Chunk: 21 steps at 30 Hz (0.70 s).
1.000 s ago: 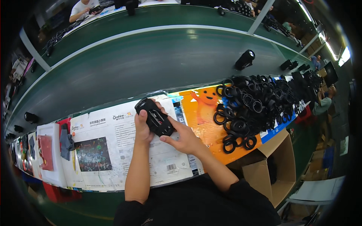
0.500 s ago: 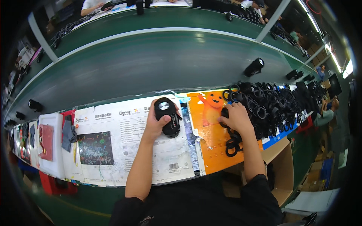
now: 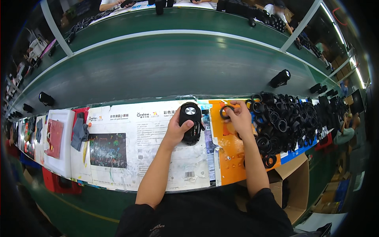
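Observation:
My left hand [image 3: 176, 129] is closed around a black cylindrical speaker [image 3: 192, 136], gripping it from its left side. The speaker stands over the white printed board, tilted so that the round silver disc at its end faces up. Between the thumb and fingers of my right hand [image 3: 242, 120] is a black ring [image 3: 222, 113], held above the orange sheet [image 3: 229, 158] and a short way right of the speaker. Ring and speaker are apart. Just right of that hand lies a large heap of black rings [image 3: 281, 118].
Beyond the bench runs a grey-green conveyor belt [image 3: 158, 71] carrying more black speakers [image 3: 280, 79]. A white foam tray [image 3: 59, 166] with a red piece and a grey cloth [image 3: 80, 132] lie at left. An open cardboard box [image 3: 298, 185] is below right. People work at the far side.
My right hand has come left from the heap, now with a ring in its fingers. My left hand keeps its hold on the speaker. The whole view has shifted slightly.

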{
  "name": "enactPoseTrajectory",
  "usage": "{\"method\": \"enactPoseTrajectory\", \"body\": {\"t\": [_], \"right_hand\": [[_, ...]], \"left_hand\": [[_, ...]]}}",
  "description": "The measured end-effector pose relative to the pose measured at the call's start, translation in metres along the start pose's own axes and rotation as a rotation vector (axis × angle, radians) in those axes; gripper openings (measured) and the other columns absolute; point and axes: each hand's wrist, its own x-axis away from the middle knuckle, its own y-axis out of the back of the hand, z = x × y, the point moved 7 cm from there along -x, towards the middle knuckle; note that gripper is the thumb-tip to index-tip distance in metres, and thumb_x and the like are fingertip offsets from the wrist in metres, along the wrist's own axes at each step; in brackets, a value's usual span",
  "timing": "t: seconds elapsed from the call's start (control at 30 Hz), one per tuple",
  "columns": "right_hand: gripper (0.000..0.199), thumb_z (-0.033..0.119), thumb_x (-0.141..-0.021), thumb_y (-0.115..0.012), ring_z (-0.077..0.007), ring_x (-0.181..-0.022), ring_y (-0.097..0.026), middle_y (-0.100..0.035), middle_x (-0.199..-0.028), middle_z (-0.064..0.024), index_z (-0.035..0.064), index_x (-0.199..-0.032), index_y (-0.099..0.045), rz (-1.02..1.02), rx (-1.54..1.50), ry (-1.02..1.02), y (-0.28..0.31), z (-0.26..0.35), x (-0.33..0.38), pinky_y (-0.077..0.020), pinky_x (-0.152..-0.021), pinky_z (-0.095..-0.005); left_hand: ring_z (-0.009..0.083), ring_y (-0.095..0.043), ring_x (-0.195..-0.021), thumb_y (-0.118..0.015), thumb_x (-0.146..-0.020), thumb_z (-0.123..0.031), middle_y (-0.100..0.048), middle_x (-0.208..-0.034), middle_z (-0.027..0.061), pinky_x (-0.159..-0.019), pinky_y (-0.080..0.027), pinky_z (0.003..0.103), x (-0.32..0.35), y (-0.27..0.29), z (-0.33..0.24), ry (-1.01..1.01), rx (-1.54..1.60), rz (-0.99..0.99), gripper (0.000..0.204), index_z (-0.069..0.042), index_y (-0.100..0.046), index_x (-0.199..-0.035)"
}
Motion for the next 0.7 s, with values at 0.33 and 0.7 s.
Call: {"method": "enactPoseTrajectory", "body": {"t": [0.33, 0.7], "right_hand": [[0.033, 0.005, -0.094, -0.074, -0.0179, -0.076, -0.078, -0.078, -0.083, -0.0102, -0.0002, -0.126, -0.074, 0.212, 0.6, 0.151, -0.001, 0.012, 0.042, -0.0594, -0.066, -0.0301], [0.033, 0.01, -0.085, -0.08, -0.0341, -0.08, -0.071, -0.059, -0.112, -0.0156, 0.004, -0.109, -0.059, 0.041, 0.988, 0.592, -0.033, 0.026, 0.03, -0.0593, -0.068, -0.0411]], "left_hand": [[0.0275, -0.075, -0.101, -0.081, -0.088, -0.067, -0.071, -0.115, 0.0136, -0.084, -0.063, 0.037, -0.001, 0.002, -0.007, -0.043, -0.022, 0.017, 0.09, 0.0, -0.055, -0.142], [0.0274, -0.075, -0.101, -0.078, -0.091, -0.066, -0.07, -0.117, 0.0149, -0.082, -0.065, 0.039, -0.004, 0.013, -0.002, -0.028, 0.019, -0.05, 0.085, -0.002, -0.053, -0.141]]}}
